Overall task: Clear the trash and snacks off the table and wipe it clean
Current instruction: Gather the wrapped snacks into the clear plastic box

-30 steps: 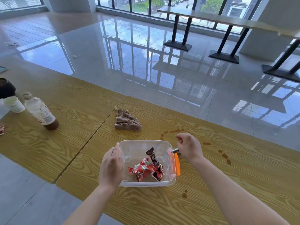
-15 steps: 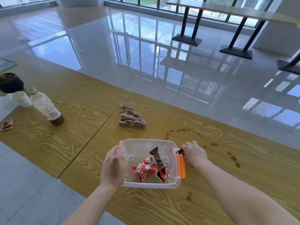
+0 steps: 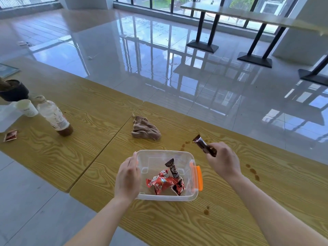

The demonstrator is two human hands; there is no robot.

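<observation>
A clear plastic box (image 3: 192,196) with an orange latch (image 3: 199,177) sits on the wooden table (image 3: 266,192). Inside lie a crumpled red wrapper (image 3: 162,182) and a dark snack wrapper (image 3: 174,172). My left hand (image 3: 127,178) grips the box's left wall. My right hand (image 3: 224,161) is just right of the box, raised above the table, and holds a dark brown snack bar (image 3: 204,145) tilted up to the left. A crumpled brown cloth (image 3: 144,129) lies behind the box. Brown spill drops (image 3: 252,172) dot the table around my right hand.
On the adjoining table to the left stand a nearly empty drink bottle (image 3: 55,116), a white paper cup (image 3: 27,108) and a dark pot (image 3: 13,89). A small red sachet (image 3: 10,135) lies near the left edge. Beyond is glossy floor with other tables (image 3: 248,15).
My right hand has lifted from beside the orange latch, bringing the dark snack bar up off the table. My left hand stays on the box.
</observation>
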